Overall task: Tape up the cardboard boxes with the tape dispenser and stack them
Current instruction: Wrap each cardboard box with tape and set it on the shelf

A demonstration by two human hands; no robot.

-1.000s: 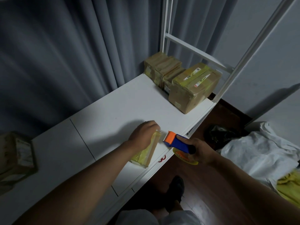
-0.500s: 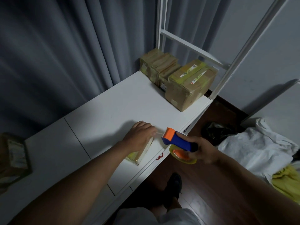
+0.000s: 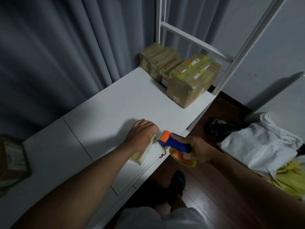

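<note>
A person stands at a long white table (image 3: 105, 103) and looks down at both hands. The left hand (image 3: 141, 135) lies on top of a small box (image 3: 142, 156) near the front edge of the table. Its fingers are laid over the top of the box and bend down a little at the far end, so it presses the box down to keep it in place. The box is thin and has yellow tape on it, and most of it is hidden under the hand. The right hand (image 3: 196, 151) holds a tape dispenser (image 3: 175, 143) with its fingers wrapped tight around the blue handle. The orange end of the dispenser points at the box and sits just beside the left hand's fingertips; I cannot tell if it touches the box. A yellow and orange roll of tape (image 3: 183, 159) hangs under the handle, out past the table edge. At the far end of the table is a group of taped brown boxes (image 3: 189, 80), packed close together next to a white metal frame (image 3: 231, 60). One more box (image 3: 11, 161) sits at the left end of the table, in the dark. Grey curtains (image 3: 57, 47) hang behind the table. On the dark wood floor to the right lie white bags (image 3: 262, 146) and something yellow (image 3: 290, 177).
</note>
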